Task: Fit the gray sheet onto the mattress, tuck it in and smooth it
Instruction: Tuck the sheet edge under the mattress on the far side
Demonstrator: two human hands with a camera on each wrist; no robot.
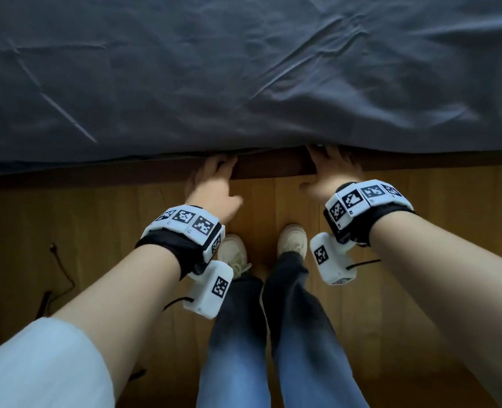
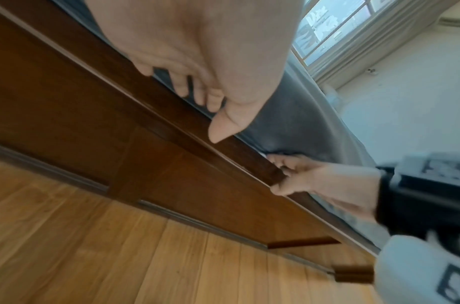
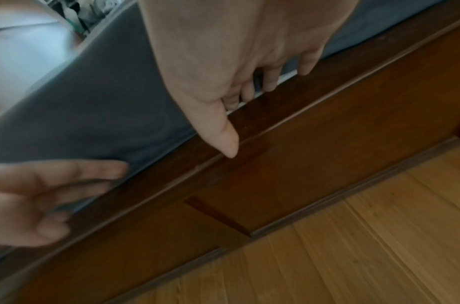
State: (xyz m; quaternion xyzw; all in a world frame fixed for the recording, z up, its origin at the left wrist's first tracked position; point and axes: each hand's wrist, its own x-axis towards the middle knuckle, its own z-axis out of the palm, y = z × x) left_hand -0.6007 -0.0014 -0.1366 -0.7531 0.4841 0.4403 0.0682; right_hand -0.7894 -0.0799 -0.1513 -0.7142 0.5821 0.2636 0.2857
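Gray sheet (image 1: 243, 69) lying wrinkled over the mattress in the head view, wrist views showing both hands' fingers, left hand (image 1: 211, 184) and right hand (image 1: 332, 169), straight and relaxed, pressing its edge behind the wooden bed frame (image 2: 68, 115), window (image 2: 335, 26) showing only from the left wrist

Dark gray sheet (image 1: 243, 69), brown wooden bed frame (image 2: 172, 174), honey-toned floor (image 1: 96, 231), blue jeans (image 1: 235, 348)

right hand (image 3: 239, 51) fingers (image 3: 270, 82) tucking gray sheet (image 3: 93, 102), bed frame (image 3: 327, 144)
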